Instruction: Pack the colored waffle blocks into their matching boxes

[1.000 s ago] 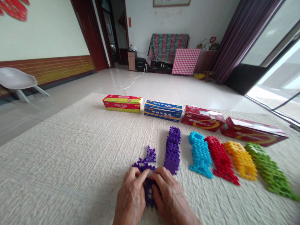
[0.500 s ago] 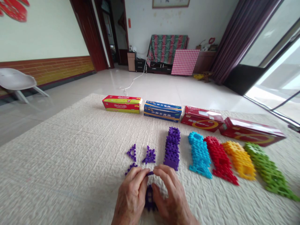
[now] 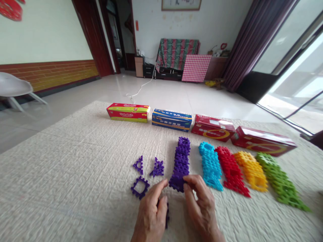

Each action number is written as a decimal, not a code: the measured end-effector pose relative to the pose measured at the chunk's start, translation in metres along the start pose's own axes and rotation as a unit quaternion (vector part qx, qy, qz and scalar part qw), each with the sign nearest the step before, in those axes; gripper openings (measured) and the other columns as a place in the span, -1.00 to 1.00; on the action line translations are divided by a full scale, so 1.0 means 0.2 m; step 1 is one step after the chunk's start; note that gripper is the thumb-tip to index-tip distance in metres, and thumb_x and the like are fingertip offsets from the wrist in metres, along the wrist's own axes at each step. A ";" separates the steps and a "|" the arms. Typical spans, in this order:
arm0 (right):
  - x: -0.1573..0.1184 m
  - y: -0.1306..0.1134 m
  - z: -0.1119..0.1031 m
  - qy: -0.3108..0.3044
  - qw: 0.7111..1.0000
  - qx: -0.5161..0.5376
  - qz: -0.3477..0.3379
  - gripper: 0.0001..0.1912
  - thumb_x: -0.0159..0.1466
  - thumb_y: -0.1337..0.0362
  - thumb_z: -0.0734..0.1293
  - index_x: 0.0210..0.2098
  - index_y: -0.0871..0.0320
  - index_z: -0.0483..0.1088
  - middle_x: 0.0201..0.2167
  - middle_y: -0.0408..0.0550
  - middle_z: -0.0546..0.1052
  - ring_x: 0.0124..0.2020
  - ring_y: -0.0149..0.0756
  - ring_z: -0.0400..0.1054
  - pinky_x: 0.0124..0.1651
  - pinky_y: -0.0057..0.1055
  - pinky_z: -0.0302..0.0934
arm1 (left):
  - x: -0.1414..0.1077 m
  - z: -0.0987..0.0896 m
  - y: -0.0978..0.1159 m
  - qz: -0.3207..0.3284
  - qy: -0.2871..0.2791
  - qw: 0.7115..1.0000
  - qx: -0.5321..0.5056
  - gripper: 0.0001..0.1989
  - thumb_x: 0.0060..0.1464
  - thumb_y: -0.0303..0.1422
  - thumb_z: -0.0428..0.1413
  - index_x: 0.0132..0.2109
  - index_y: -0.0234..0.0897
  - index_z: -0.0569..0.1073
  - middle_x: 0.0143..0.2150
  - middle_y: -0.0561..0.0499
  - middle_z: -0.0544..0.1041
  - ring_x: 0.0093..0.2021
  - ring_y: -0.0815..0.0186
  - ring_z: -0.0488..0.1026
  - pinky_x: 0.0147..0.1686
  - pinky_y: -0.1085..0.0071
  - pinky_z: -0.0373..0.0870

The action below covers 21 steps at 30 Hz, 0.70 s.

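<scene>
Since earlier frame, your right hand (image 3: 202, 205) has moved right, fingertips pinching; your left hand (image 3: 153, 211) half-curled, cannot tell if gripping. Purple row (image 3: 181, 159) ahead, pinched purple plate (image 3: 177, 184) at its near end. Leftward: purple square frame (image 3: 136, 194), smaller purple triangle (image 3: 141, 165) beyond.

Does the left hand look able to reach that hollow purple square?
Probably yes: the hollow purple square lies close by the left hand, and nothing visible stands in the way.

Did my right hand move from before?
Yes, your right hand moved to the right, closer to the light-blue row, which lies on the mat.
</scene>
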State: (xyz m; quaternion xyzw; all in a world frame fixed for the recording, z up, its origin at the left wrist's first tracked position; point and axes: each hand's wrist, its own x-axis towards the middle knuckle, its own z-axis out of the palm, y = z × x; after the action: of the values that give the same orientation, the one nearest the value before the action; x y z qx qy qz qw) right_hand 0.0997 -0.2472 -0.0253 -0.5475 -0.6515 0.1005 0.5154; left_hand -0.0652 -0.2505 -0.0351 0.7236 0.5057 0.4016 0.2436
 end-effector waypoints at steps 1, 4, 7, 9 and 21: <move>0.00 0.01 -0.01 0.002 1.000 -0.003 0.007 -0.90 0.29 0.41 0.23 -0.25 0.13 0.34 -0.39 -0.13 0.38 -0.37 -0.39 0.30 -0.33 -0.47 0.21 | 0.00 0.01 0.00 0.008 -0.005 1.000 0.012 -0.60 0.15 -0.52 -0.06 0.11 -0.29 0.40 0.04 -0.10 0.55 0.03 0.28 0.51 0.02 0.36 0.47; 0.00 0.03 -0.01 0.001 1.000 -0.010 0.008 -0.90 0.29 0.40 0.22 -0.26 0.12 0.34 -0.39 -0.14 0.39 -0.38 -0.39 0.31 -0.33 -0.48 0.22 | -0.01 0.03 0.00 0.031 -0.016 0.999 0.033 -0.59 0.15 -0.53 -0.09 0.11 -0.33 0.41 0.06 -0.14 0.53 0.06 0.25 0.48 0.05 0.32 0.45; 0.00 0.03 0.01 0.008 0.999 -0.028 0.014 -0.89 0.27 0.41 0.21 -0.26 0.13 0.35 -0.39 -0.14 0.40 -0.39 -0.40 0.31 -0.35 -0.48 0.22 | -0.01 0.05 0.00 0.052 -0.039 0.997 0.049 -0.59 0.13 -0.55 -0.09 0.09 -0.33 0.43 0.07 -0.15 0.52 0.07 0.24 0.47 0.06 0.30 0.45; -0.01 0.04 0.02 0.017 0.998 -0.050 0.028 -0.88 0.26 0.40 0.21 -0.26 0.13 0.36 -0.38 -0.13 0.41 -0.40 -0.39 0.32 -0.36 -0.47 0.22 | -0.02 0.06 0.00 0.061 -0.049 0.995 0.064 -0.57 0.12 -0.56 -0.09 0.10 -0.34 0.42 0.08 -0.15 0.51 0.09 0.22 0.45 0.07 0.26 0.44; -0.01 0.03 0.02 0.092 0.989 -0.117 -0.009 -0.76 0.23 0.38 0.26 -0.09 0.14 0.35 -0.20 0.01 0.39 -0.17 -0.22 0.32 -0.14 -0.27 0.27 | 0.01 -0.01 -0.02 0.038 0.003 0.992 0.118 -0.63 0.16 -0.50 -0.10 0.04 -0.31 0.46 0.01 -0.13 0.54 0.02 0.24 0.48 0.01 0.30 0.47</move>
State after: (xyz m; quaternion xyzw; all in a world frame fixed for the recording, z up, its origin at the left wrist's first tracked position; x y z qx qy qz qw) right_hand 0.0994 -0.2447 -0.0320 -0.6050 -0.6134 -0.0314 0.5067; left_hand -0.0698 -0.2470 -0.0367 0.7647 0.5227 0.3502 0.1392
